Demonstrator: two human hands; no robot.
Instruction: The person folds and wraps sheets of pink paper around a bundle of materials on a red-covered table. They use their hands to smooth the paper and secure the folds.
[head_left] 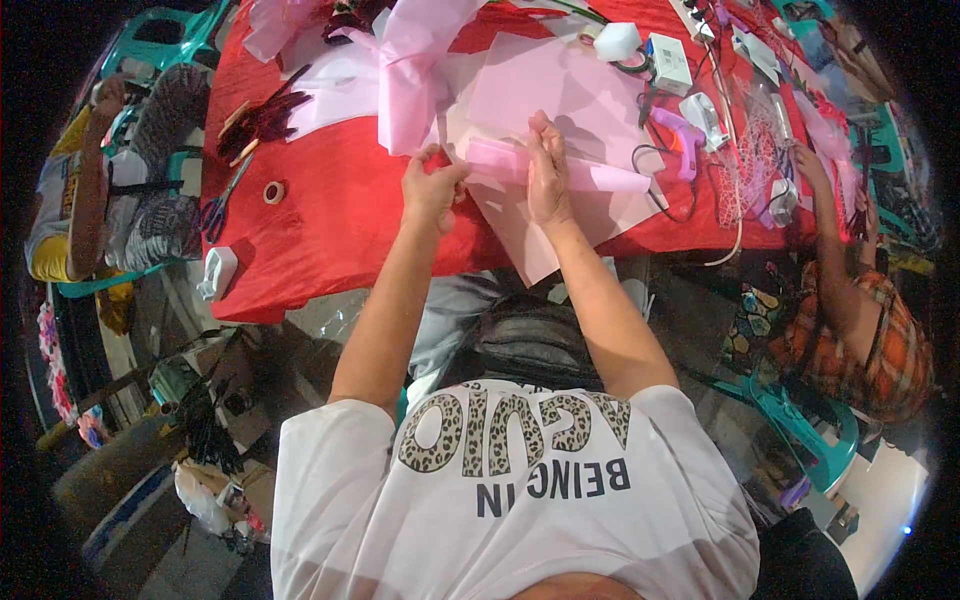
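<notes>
My right hand (548, 178) lies with its fingers stretched out across a folded strip of pink wrapping paper (610, 178). Under that strip are larger pale pink sheets (520, 240), one corner hanging over the table's front edge. Beside the strip's left end, my left hand (430, 192) is closed, thumb and fingers drawn together; what they pinch, if anything, is too small to make out. Just beyond it stands a gathered pink paper wrap (405, 85).
The table has a red cloth (340, 210). Scissors (222, 205), a tape roll (274, 192) and a white dispenser (217, 272) lie left. A purple glue gun (682, 142), cords and a white box (668, 64) lie right. People sit at both sides.
</notes>
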